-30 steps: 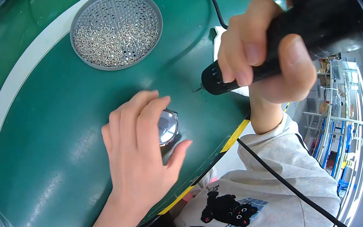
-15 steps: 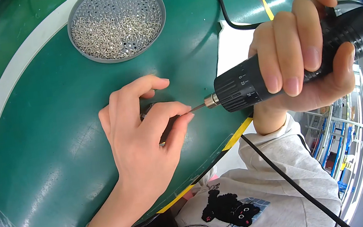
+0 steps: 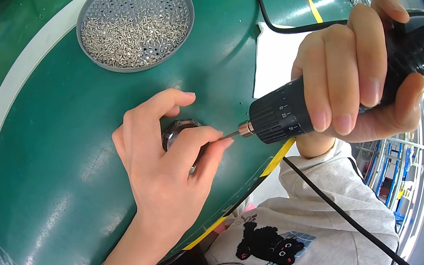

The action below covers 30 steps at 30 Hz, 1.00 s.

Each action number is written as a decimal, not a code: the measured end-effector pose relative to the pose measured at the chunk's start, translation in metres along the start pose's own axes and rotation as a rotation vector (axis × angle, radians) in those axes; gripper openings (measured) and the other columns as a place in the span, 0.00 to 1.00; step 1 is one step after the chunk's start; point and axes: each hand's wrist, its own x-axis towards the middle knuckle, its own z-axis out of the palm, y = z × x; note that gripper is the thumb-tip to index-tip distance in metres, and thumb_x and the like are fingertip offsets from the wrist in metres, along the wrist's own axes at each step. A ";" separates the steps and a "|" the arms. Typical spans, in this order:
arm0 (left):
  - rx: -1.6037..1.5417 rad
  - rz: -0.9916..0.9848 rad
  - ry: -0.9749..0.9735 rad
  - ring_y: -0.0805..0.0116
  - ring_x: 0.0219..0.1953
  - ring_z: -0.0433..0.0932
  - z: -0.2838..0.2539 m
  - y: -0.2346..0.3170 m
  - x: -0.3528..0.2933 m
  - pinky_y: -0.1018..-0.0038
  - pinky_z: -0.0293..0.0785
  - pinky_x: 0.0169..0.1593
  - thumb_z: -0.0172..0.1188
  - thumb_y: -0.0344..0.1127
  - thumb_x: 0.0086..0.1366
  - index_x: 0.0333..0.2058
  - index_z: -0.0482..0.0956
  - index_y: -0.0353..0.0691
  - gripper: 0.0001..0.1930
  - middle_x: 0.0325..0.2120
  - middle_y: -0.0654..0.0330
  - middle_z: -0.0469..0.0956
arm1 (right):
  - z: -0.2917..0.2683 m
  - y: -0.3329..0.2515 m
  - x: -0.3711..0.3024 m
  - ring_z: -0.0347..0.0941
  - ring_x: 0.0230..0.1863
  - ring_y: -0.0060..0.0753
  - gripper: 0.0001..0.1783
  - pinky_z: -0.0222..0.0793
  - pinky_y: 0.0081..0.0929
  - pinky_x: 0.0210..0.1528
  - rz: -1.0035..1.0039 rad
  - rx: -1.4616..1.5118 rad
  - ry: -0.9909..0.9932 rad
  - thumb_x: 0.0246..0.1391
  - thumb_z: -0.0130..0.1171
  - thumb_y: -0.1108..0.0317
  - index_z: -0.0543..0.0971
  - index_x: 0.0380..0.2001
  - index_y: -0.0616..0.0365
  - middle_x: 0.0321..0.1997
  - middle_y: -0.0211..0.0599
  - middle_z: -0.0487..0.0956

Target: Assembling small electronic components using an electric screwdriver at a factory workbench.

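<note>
Thumb and forefinger of a person's left hand (image 3: 157, 164) pinched the tip of a bit (image 3: 232, 134), with a round dark metal piece (image 3: 171, 135) partly hidden beneath that nearer hand. The right hand (image 3: 350, 72) gripped a black electric screwdriver (image 3: 280, 113), its long axis slanting down leftward to the pinch; farther off on the green table (image 3: 60, 170) sat a grey tray (image 3: 85, 48) of small silvery screws (image 3: 126, 42).

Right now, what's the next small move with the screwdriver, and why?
Probably ease the bit toward the round metal part: the right hand grips the black screwdriver, the left hand pinches at the bit's tip, and the part sits close by, partly covered by that hand. Anything else pinched there is too small to tell.
</note>
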 end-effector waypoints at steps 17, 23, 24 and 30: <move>-0.046 0.027 0.027 0.63 0.39 0.72 0.001 -0.002 -0.001 0.69 0.67 0.42 0.73 0.28 0.36 0.24 0.80 0.42 0.13 0.45 0.59 0.72 | 0.009 0.001 -0.002 0.70 0.14 0.25 0.27 0.73 0.19 0.13 -0.045 -0.043 0.030 0.52 0.59 0.65 0.58 0.48 0.68 0.24 0.36 0.70; -0.118 -0.038 -0.001 0.60 0.40 0.73 -0.005 -0.004 -0.002 0.67 0.70 0.43 0.76 0.29 0.34 0.35 0.77 0.38 0.25 0.47 0.54 0.71 | 0.005 0.001 -0.005 0.70 0.15 0.24 0.26 0.74 0.19 0.15 -0.048 -0.077 0.030 0.53 0.58 0.65 0.59 0.47 0.68 0.24 0.35 0.70; -0.054 0.041 -0.044 0.58 0.41 0.74 -0.009 -0.007 -0.003 0.68 0.72 0.44 0.76 0.27 0.35 0.43 0.72 0.37 0.32 0.47 0.52 0.71 | 0.006 0.001 -0.006 0.70 0.15 0.24 0.27 0.74 0.20 0.16 -0.050 -0.104 0.035 0.53 0.58 0.64 0.59 0.48 0.68 0.25 0.35 0.70; -0.235 0.074 -0.023 0.60 0.43 0.76 -0.005 -0.012 -0.012 0.70 0.74 0.45 0.74 0.22 0.36 0.50 0.65 0.35 0.39 0.46 0.49 0.70 | 0.014 0.010 -0.004 0.69 0.17 0.25 0.28 0.73 0.22 0.17 -0.068 -0.171 0.048 0.54 0.57 0.63 0.59 0.51 0.66 0.26 0.34 0.69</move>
